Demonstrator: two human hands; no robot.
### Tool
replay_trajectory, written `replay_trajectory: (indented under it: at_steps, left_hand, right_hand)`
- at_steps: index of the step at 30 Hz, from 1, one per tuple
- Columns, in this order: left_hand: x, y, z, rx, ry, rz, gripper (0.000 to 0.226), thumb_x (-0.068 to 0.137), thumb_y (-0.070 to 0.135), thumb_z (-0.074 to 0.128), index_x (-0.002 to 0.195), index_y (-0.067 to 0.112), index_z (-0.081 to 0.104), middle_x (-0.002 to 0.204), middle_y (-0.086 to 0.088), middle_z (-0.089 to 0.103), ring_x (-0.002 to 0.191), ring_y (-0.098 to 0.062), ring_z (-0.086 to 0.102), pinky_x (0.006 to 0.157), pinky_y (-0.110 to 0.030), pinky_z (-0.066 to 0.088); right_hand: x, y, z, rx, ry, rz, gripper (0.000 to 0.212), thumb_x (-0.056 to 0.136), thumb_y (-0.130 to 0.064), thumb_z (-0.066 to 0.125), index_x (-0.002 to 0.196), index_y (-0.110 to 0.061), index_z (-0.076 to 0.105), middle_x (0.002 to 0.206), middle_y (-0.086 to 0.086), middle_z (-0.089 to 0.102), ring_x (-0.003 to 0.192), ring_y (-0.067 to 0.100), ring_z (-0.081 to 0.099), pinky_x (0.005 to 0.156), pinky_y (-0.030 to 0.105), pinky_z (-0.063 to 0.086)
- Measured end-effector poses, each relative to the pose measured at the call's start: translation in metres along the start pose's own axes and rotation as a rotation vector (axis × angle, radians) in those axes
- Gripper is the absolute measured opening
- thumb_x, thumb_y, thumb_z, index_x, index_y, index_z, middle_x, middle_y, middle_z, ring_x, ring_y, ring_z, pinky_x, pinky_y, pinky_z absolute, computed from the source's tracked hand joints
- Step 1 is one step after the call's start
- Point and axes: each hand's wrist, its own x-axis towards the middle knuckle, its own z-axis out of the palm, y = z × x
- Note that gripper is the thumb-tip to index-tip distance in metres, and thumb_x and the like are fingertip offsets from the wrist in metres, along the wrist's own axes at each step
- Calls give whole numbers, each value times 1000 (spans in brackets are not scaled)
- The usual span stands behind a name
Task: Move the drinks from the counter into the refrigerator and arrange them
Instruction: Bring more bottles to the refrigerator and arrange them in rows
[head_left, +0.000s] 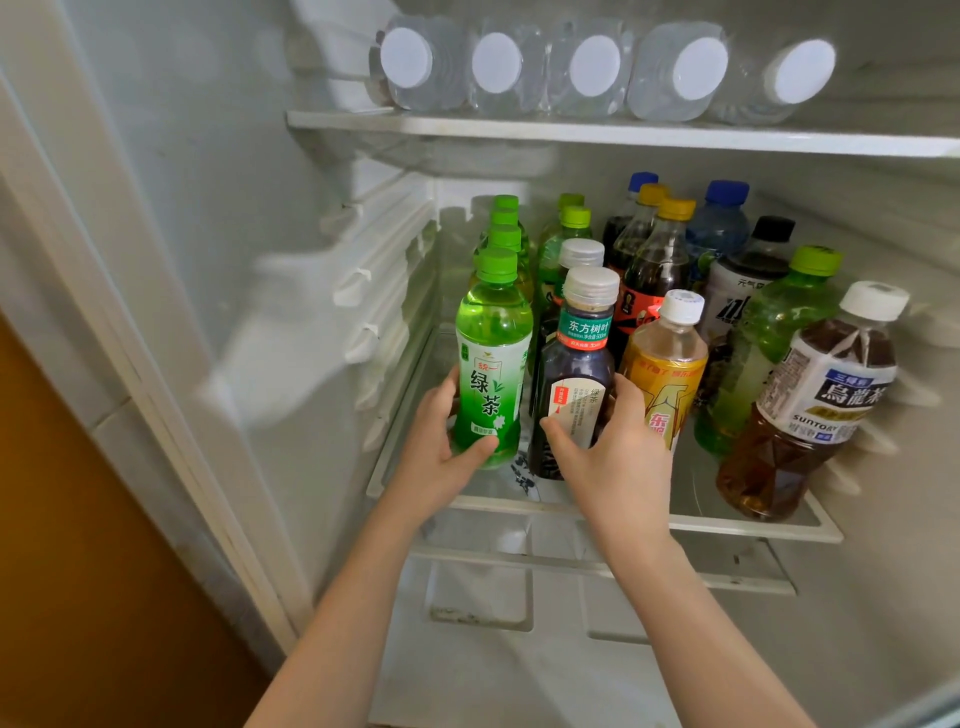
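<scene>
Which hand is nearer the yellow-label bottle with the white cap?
Right. The right hand grips the dark tea bottle immediately left of the yellow-label bottle, close beside its label. The left hand holds the green tea bottle, one place further left.

The lower shelf (753, 526), a clear pane with a white rim, carries upright bottles. The green tea bottle (491, 358) stands at its front left, heading a row of green-capped bottles (506, 239) directly behind it. Just right of the green tea bottle stands a dark tea bottle (576, 374) with a silver cap, then a yellow-labelled bottle (667, 364), a green bottle (769, 343) and, farthest right, a brown oolong bottle (810, 410). Behind and right of the green tea bottle stand yellow-capped cola bottles (657, 270), a blue-capped bottle (719, 228) and a black-capped bottle (748, 280). Above the green tea bottle, the upper shelf (623, 134) bears five clear water bottles (595, 67) lying on their sides, white caps outward.
</scene>
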Motion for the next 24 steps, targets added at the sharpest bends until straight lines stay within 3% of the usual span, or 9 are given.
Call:
replay_trajectory:
  at_steps: [12, 16, 24]
  left_hand:
    - [-1, -2, 3, 19, -3, -5, 79, 84, 14, 68, 149, 21, 24, 143, -5, 41, 134, -16, 40, 109, -48, 37]
    - [-1, -2, 4, 28, -4, -5, 80, 82, 17, 68, 149, 21, 24, 144, -4, 41, 134, -15, 40, 110, -47, 36]
    - [1, 1, 3, -79, 4, -91, 105, 65, 43, 73, 151, 27, 16, 151, 6, 33, 137, -9, 35, 111, -45, 36]
  right_hand:
    - [1, 3, 1, 5, -1, -12, 71, 76, -34, 77, 134, -8, 44, 106, 11, 68, 92, 32, 65, 67, 28, 41]
    - [0, 3, 0, -7, 14, -21, 71, 75, -34, 77, 133, -8, 46, 102, 12, 69, 87, 32, 66, 64, 26, 37]
    - [-1, 3, -3, -27, 0, -29, 72, 75, -34, 77, 134, -8, 45, 100, 10, 70, 83, 29, 67, 64, 28, 43]
